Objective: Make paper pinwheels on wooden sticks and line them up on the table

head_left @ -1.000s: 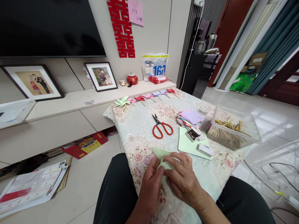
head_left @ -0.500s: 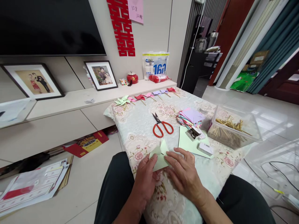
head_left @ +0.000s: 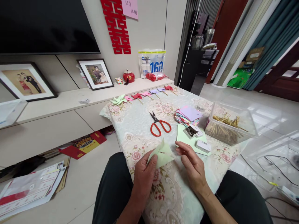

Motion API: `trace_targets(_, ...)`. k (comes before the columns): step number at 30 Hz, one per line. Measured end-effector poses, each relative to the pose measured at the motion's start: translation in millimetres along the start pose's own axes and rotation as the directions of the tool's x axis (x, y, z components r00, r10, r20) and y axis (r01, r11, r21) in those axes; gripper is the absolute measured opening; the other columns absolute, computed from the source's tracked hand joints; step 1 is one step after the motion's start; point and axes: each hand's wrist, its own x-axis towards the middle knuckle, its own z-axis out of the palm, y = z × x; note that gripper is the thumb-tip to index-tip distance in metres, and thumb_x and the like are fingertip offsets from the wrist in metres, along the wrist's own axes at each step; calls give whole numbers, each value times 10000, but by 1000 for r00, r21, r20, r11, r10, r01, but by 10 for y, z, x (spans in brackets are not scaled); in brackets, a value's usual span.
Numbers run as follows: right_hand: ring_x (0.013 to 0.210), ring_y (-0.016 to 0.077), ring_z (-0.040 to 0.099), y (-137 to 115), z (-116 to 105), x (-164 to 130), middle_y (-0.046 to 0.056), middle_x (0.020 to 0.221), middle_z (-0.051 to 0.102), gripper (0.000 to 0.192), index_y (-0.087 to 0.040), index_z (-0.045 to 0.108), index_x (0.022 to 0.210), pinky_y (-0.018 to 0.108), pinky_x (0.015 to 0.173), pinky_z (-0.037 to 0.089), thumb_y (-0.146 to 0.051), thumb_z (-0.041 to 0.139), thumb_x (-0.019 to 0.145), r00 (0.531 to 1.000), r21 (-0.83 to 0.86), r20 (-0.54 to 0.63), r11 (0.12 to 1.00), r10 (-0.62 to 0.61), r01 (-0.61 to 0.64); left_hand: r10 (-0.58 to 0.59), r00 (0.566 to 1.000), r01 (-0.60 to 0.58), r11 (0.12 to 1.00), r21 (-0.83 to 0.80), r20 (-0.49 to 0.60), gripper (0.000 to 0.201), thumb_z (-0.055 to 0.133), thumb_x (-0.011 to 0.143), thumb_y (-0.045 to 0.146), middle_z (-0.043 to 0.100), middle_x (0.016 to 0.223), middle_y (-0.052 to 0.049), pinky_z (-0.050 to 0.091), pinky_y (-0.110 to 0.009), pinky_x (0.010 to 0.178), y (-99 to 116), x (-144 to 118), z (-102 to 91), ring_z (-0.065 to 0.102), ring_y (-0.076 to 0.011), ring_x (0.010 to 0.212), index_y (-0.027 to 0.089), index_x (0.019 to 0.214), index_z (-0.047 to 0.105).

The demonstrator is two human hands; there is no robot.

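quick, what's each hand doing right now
Left hand: shut on the folded green paper, pinching its edge.
Right hand: open, holding nothing, fingers beside the paper.

Lifted off the table (head_left: 140,124) now: the folded green paper (head_left: 161,154), earlier pressed flat under both hands, raised and tilted with one pointed flap standing up. Held only by the left hand (head_left: 143,174), thumb pinching its lower left edge. Drawn away from the paper: the right hand (head_left: 192,165), a second ago laid over the fold, now apart to the right with fingers loosely spread and nothing in them. Shifted slightly leftward and down in the view: the whole scene.
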Motion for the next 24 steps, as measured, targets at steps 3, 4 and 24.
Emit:
trace_targets(3,936,225,661,30,29,3,80,1082,701,346,-268,608,1298,388,868,515,-365,550,971,993,146,-8,982,118,-115,21,996,-17,999,42,-86,316,756,767,348,767,1114,-53,476,-356,989,7,-8,31,649,-276,1110,200,1045,779)
trace_targets(4,932,225,664,35,42,4,79,1057,711,357,-267,605,1301,387,860,520,-372,570,961,990,196,-1,970,144,-141,0,994,4,999,40,-106,314,771,745,336,778,1068,-49,498,-351,951,9,-11,49,661,-275,1077,203,1030,783)
trace_targets(24,787,156,656,68,83,35,20,990,661,587,-304,624,1281,278,683,554,-308,835,734,918,512,108,770,381,-380,-278,872,388,894,-223,403,319,780,759,381,755,819,-76,530,-287,653,118,48,-16,662,-182,687,147,975,757)
